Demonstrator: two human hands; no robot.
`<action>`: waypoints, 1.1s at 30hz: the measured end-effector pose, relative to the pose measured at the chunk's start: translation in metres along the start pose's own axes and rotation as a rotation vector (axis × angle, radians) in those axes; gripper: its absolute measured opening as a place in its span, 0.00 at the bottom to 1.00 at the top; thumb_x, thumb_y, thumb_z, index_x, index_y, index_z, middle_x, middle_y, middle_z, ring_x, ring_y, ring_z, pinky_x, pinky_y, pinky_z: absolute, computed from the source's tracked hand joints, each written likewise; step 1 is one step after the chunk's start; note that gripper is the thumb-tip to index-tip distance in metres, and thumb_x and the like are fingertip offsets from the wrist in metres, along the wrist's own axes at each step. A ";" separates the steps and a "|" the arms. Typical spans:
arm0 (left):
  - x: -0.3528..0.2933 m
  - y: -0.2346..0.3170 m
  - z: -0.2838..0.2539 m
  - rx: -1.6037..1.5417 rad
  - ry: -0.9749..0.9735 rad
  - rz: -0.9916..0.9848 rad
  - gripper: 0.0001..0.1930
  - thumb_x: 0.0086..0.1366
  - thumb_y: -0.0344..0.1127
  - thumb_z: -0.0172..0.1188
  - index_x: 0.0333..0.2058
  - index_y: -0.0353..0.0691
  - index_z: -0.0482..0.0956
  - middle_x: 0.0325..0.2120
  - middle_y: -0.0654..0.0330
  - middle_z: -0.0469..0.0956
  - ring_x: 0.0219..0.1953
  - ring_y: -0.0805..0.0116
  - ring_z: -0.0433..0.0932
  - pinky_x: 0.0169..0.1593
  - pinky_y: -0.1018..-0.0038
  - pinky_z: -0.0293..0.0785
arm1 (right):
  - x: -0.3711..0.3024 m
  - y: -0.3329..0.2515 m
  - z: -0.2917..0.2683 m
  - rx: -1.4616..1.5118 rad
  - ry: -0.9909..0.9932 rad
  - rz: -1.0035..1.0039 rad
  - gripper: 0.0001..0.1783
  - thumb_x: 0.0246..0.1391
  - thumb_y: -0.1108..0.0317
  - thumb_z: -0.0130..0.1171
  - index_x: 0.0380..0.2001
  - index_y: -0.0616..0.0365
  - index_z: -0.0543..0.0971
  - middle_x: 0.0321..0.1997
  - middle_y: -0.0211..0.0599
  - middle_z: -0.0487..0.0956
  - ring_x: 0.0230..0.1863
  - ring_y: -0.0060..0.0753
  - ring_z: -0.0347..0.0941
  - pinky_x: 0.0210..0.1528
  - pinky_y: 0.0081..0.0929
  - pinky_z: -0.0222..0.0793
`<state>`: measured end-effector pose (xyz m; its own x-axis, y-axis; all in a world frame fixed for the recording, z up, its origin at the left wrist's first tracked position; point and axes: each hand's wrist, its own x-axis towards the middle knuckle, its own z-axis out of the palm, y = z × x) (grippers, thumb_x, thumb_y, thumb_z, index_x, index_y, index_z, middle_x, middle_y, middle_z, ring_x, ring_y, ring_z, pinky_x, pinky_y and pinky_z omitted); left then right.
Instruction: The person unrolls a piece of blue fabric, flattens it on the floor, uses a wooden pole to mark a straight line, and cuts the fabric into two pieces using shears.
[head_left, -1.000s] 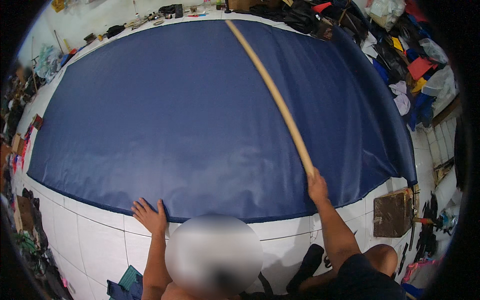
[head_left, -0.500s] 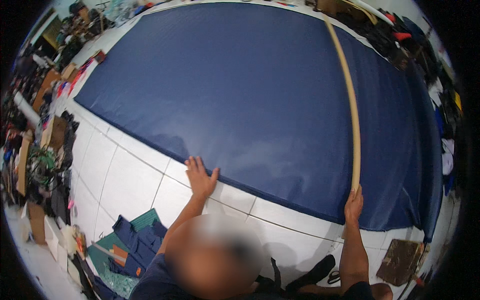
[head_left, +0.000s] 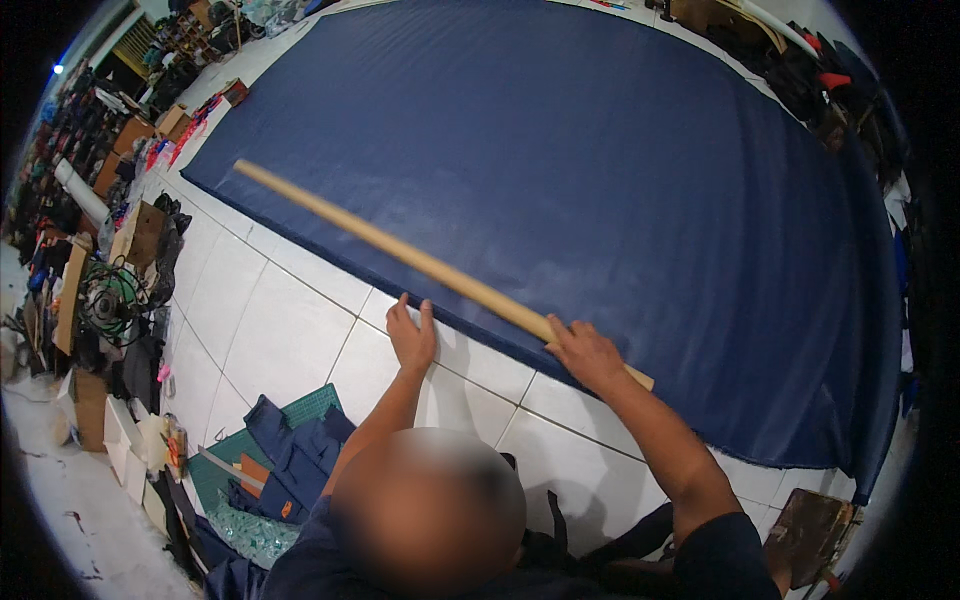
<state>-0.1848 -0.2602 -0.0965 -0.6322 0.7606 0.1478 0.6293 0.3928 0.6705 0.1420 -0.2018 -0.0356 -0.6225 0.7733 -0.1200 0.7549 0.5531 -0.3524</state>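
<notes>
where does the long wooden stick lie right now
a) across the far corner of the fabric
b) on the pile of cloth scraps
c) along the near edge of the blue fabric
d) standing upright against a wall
c: the long wooden stick runs along the near edge of the blue fabric, with the right hand gripping it near one end and the left hand flat on the white tiled floor.

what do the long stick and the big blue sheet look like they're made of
Stick: probably wood, pale tan, smooth and unpainted, straight and rigid under the right hand. Sheet: looks like woven cloth or coated fabric, navy with a faint sheen; it lies limp and flat on the white tiled floor.
</notes>
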 end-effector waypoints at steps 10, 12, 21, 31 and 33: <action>-0.006 -0.108 0.022 -0.182 -0.070 -0.691 0.38 0.62 0.52 0.59 0.55 0.19 0.60 0.48 0.39 0.74 0.44 0.47 0.78 0.52 0.60 0.73 | -0.064 -0.043 0.059 0.179 0.002 -0.187 0.26 0.58 0.53 0.55 0.56 0.54 0.73 0.42 0.43 0.77 0.48 0.48 0.73 0.42 0.44 0.72; 0.005 -0.177 -0.010 -0.119 -0.055 -0.573 0.40 0.58 0.51 0.64 0.55 0.21 0.58 0.46 0.41 0.73 0.39 0.52 0.79 0.44 0.59 0.76 | -0.057 -0.043 0.026 0.020 -0.293 -0.372 0.21 0.58 0.53 0.55 0.49 0.54 0.76 0.42 0.44 0.78 0.49 0.49 0.74 0.45 0.45 0.71; 0.020 -0.060 -0.043 0.647 0.153 -0.127 0.44 0.57 0.60 0.63 0.61 0.31 0.61 0.48 0.34 0.70 0.55 0.41 0.68 0.58 0.54 0.67 | -0.281 0.145 -0.169 -0.356 -0.403 0.548 0.19 0.63 0.54 0.51 0.48 0.56 0.77 0.44 0.45 0.79 0.51 0.47 0.75 0.52 0.45 0.72; -0.036 0.236 0.028 0.567 -1.083 1.163 0.28 0.60 0.43 0.62 0.59 0.47 0.71 0.58 0.49 0.69 0.60 0.47 0.67 0.63 0.57 0.64 | -0.501 0.094 0.035 0.420 0.082 1.462 0.32 0.56 0.46 0.58 0.51 0.62 0.69 0.45 0.55 0.79 0.49 0.56 0.76 0.50 0.47 0.70; -0.082 0.272 0.064 0.614 -1.293 1.166 0.30 0.61 0.46 0.61 0.61 0.50 0.68 0.62 0.50 0.65 0.64 0.49 0.62 0.66 0.55 0.59 | -0.492 0.063 0.058 0.514 0.385 1.522 0.36 0.55 0.45 0.60 0.55 0.64 0.66 0.47 0.56 0.78 0.50 0.56 0.76 0.51 0.44 0.70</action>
<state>0.0675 -0.1831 0.0276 0.7044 0.5091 -0.4947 0.6833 -0.6749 0.2784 0.4838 -0.5651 -0.0524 0.7217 0.5458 -0.4258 0.3944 -0.8297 -0.3950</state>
